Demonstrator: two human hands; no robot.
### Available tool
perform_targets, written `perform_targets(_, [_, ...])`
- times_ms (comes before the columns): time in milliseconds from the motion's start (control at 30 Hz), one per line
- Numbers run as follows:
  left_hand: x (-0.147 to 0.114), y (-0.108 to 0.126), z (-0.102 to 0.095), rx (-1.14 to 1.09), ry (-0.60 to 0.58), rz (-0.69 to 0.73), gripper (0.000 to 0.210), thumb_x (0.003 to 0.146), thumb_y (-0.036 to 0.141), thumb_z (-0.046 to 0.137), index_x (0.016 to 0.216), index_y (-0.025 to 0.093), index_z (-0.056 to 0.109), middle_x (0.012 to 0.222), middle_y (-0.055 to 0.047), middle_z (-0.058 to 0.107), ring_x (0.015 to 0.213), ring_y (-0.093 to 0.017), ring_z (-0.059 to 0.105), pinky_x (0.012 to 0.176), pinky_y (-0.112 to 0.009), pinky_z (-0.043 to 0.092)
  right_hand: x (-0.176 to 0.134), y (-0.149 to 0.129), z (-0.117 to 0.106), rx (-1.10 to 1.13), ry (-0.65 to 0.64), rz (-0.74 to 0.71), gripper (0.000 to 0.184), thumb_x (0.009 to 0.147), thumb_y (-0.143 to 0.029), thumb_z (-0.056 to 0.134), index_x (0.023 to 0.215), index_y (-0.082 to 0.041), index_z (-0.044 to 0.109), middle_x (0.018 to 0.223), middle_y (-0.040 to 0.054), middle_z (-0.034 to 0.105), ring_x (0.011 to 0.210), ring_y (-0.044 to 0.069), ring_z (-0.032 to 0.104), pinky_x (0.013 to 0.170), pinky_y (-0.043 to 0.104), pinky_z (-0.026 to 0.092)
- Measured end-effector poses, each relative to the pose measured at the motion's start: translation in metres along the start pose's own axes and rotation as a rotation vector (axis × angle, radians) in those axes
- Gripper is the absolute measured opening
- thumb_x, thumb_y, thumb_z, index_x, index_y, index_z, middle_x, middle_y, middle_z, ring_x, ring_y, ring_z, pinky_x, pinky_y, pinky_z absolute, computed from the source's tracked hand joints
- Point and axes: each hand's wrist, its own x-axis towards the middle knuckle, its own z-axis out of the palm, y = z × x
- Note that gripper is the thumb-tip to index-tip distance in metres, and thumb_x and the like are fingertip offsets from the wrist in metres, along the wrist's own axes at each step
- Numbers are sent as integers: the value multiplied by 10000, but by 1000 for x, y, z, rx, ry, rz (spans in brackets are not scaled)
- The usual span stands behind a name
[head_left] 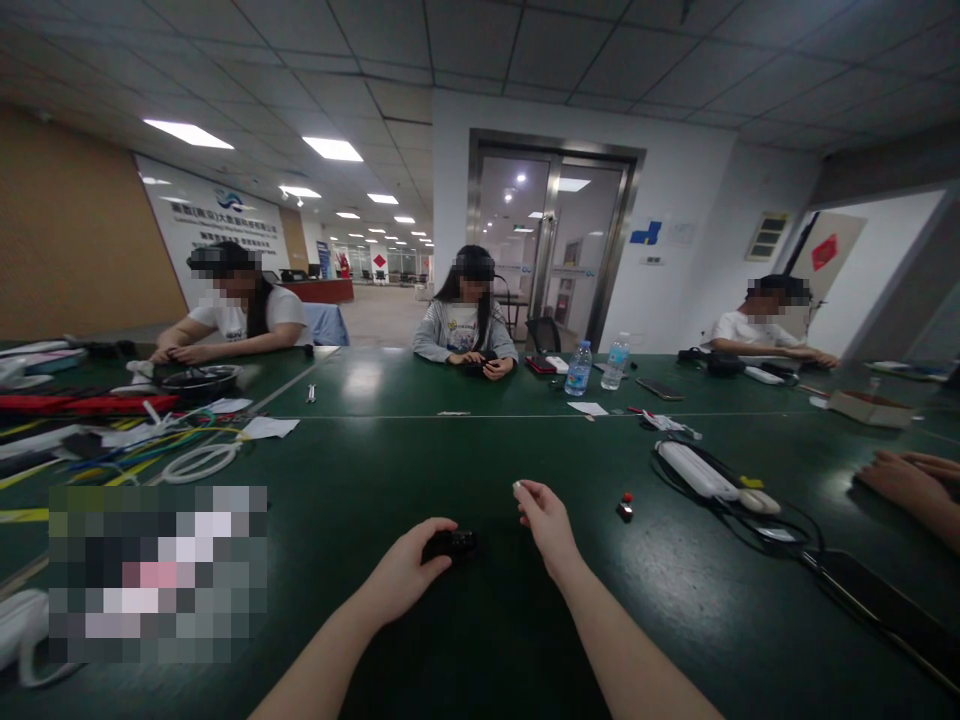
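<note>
My left hand [409, 572] is closed around a small black object [462, 542] low over the green table; its exact kind is too dark to make out. To the right, my right hand [546, 522] is raised slightly, thumb and fingers pinching a tiny whitish piece [517, 486]. The two hands are apart. On the table right of my right hand lies a small dark-and-silver item [625, 512] with a red top [627, 496].
White power strip [697, 470] with black cables and a phone-like dark slab [885, 600] lie at right. Two water bottles [578, 370] stand ahead. Cables [199, 463] and tools crowd the left. Co-workers sit across; another person's hands [911, 490] rest at far right.
</note>
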Motion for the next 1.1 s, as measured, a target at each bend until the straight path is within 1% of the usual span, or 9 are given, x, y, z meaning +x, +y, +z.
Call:
perform_targets(67, [1,0,1,-1,5,20,408,746,248,492,1153,266,482,1199,0,516,1095,-186,475,937,-336,373,-15,-9,10,-222,-166,-161,281,757,-366,529,997,-223,563,954,19,575,878,164,532,748,299,438])
perform_targets(167, [3,-1,3,0,12,88,392,740,230,490,1132,246,491,1155,-10,545,1071,-178,488,936,-321,373,-35,-20,23,-474,-415,-281,238,778,-298,502,1002,-249,564,961,10,551,890,157,514,787,300,413])
perform_targets(200, [3,-1,4,2,15,111,390,737,224,491,1126,239,492,1144,-14,551,1065,-175,490,938,-316,370,-40,-22,26,-530,-479,-325,206,774,-277,507,965,-248,578,960,11,544,905,158,504,802,297,403])
perform_targets(267, [4,-2,5,8,22,135,395,730,217,496,1125,230,489,1141,-19,550,1065,-173,487,945,-310,362,-45,-25,30,-604,-555,-378,188,775,-249,502,946,-246,582,977,14,532,950,161,481,836,294,383])
perform_targets(500, [1,2,3,-15,-1,144,322,744,250,481,1066,264,504,1098,9,552,1013,-165,508,896,-309,388,-46,-30,29,-675,-581,-329,224,793,-247,471,988,-274,577,1007,11,519,967,175,459,835,315,380])
perform_targets(633, [0,3,3,-6,7,145,274,750,252,483,1019,267,530,1102,21,550,1036,-161,496,912,-314,378,-48,-34,29,-682,-594,-316,243,796,-250,466,1010,-283,577,1011,13,515,967,180,454,823,319,379])
perform_targets(733, [1,0,4,17,18,157,240,747,240,497,979,263,554,1137,28,537,1078,-157,471,948,-309,348,-48,-35,29,-698,-593,-330,236,798,-245,463,1000,-278,580,1003,15,514,961,180,452,817,317,376])
perform_targets(933, [2,-2,4,40,13,139,264,754,241,496,1011,271,549,1182,28,520,1107,-166,458,960,-321,344,-49,-36,26,-714,-609,-336,239,809,-261,455,1019,-284,567,1005,9,510,949,175,455,808,312,378])
perform_targets(1100, [3,-3,4,51,5,150,260,753,226,493,995,261,582,1197,12,511,1135,-168,434,986,-335,325,-47,-32,28,-756,-601,-368,206,797,-263,476,966,-278,595,975,11,516,923,171,455,794,307,385])
